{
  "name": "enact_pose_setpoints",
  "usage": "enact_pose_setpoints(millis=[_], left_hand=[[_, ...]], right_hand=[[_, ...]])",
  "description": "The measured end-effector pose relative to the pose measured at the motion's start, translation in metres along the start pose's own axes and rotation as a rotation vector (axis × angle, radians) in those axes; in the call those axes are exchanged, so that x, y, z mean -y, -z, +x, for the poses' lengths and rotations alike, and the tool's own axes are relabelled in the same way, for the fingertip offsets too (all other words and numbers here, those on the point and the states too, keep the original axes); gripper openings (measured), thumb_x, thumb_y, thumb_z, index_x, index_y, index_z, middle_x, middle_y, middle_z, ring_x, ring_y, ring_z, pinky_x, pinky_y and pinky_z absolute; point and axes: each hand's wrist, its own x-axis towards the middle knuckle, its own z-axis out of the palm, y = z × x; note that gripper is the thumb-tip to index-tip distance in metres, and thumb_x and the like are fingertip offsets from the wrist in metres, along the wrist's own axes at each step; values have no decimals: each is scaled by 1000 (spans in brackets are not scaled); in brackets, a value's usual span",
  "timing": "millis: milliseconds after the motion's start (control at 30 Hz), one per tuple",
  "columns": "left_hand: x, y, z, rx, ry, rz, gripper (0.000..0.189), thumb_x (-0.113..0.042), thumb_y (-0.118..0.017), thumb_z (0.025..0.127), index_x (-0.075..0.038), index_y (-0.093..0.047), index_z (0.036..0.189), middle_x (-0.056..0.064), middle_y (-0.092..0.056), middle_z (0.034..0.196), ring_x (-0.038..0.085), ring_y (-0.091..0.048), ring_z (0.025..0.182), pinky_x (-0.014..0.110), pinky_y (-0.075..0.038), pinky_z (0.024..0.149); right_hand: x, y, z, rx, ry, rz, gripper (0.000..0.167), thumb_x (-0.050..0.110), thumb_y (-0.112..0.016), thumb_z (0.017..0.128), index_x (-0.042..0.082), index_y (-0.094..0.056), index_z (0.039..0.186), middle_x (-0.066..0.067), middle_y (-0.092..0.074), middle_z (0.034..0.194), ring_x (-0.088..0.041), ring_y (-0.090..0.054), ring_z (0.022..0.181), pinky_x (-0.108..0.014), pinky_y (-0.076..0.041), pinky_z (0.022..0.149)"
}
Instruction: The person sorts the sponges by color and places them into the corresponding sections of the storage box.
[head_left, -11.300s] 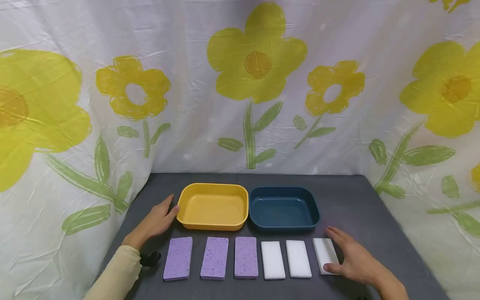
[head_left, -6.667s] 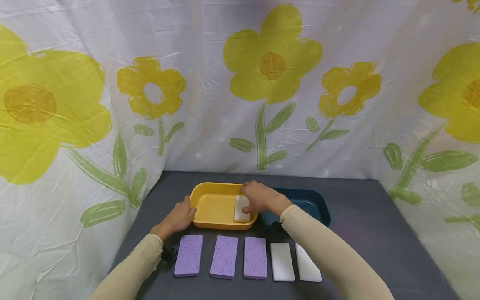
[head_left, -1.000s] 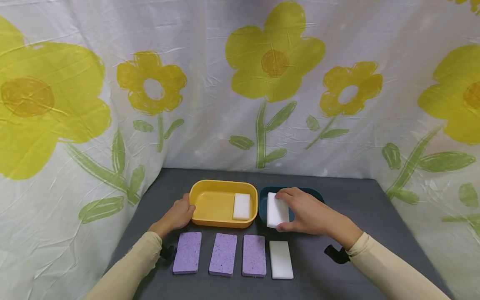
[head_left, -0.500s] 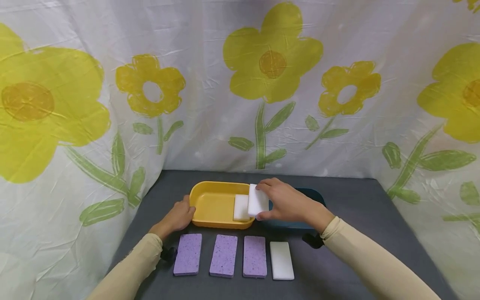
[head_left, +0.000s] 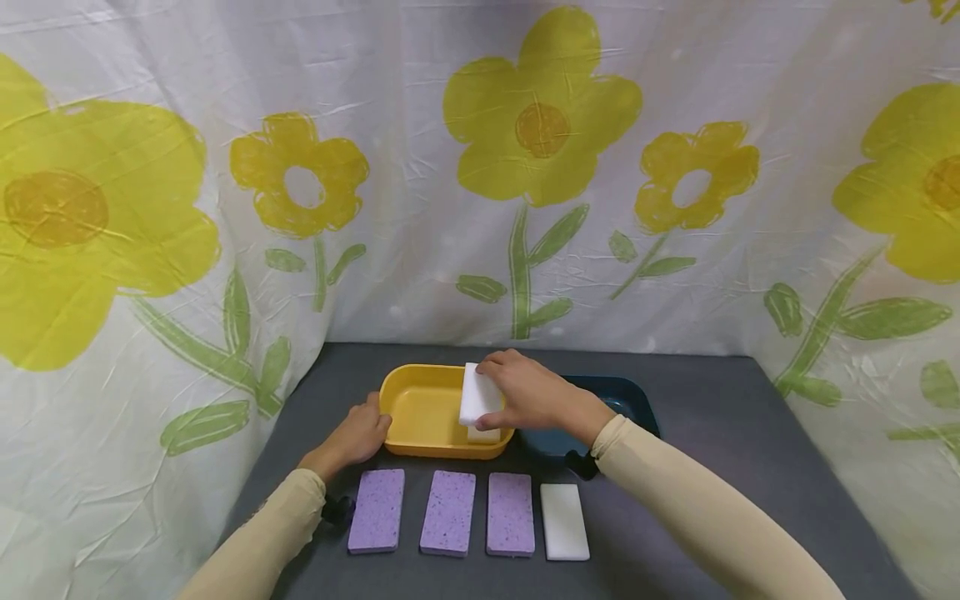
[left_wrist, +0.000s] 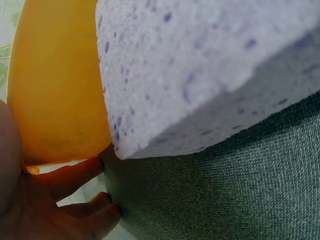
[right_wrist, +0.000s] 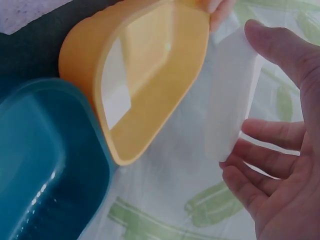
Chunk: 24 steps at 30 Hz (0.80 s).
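Note:
My right hand (head_left: 528, 392) pinches a white sponge (head_left: 477, 396) between thumb and fingertips above the right part of the yellow tray (head_left: 420, 417). The held sponge (right_wrist: 232, 95) stands tilted in the right wrist view. Under it a second white sponge (head_left: 483, 435) lies in the tray, mostly covered in the head view. My left hand (head_left: 356, 433) rests against the yellow tray's left end, its fingers (left_wrist: 75, 177) fairly straight beside the wall. Close to that wrist lies a purple speckled sponge (head_left: 377, 511).
A dark blue tray (head_left: 637, 404) stands right of the yellow one, partly hidden by my right forearm. In front, two more purple sponges (head_left: 447, 513) (head_left: 511, 515) and a white sponge (head_left: 565, 522) lie in a row on the grey cloth. A flowered curtain (head_left: 420, 275) hangs behind.
My right hand has carried the white sponge leftward, from over the blue tray to over the yellow tray. Earlier, it put another white sponge in the yellow tray. My left hand stays at the tray.

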Motion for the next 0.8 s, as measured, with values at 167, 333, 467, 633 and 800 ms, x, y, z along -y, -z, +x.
enact_pose_setpoints(millis=[167,333,467,633,800], left_hand=[[2,-1,0,5,0,-11,50,-18,-47,111,15,-38,148,16,-65,105,25,-63,93,49,-57,90],[6,-1,1,-19,-47,-14,52,-20,-46,110,17,-39,147,19,-65,104,26,-62,91,49,-57,90],[7,-1,2,-24,-45,-9,52,-20,-46,109,17,-39,146,19,-65,103,26,-62,90,48,-57,87],[2,2,0,-1,-4,-6,53,-18,-47,110,16,-37,150,19,-67,108,26,-63,94,51,-58,92],[23,-11,14,-13,-44,-21,54,-23,-47,110,15,-38,147,19,-66,105,29,-63,91,50,-57,86]], right_hand=[[3,-7,14,11,-22,9,83,54,-87,90,6,-60,153,-13,-61,154,-31,-58,130,-45,-57,107],[3,-17,26,20,-29,24,83,54,-86,91,6,-61,153,-13,-61,154,-32,-57,131,-45,-57,107],[3,-25,36,25,-27,17,84,56,-85,92,5,-60,153,-15,-60,155,-33,-56,135,-46,-55,111],[3,-33,48,29,-50,23,84,57,-84,92,5,-60,154,-14,-61,155,-32,-57,135,-45,-56,109],[1,-42,58,26,-33,32,82,56,-83,93,5,-61,152,-15,-62,154,-32,-59,135,-44,-56,108]])
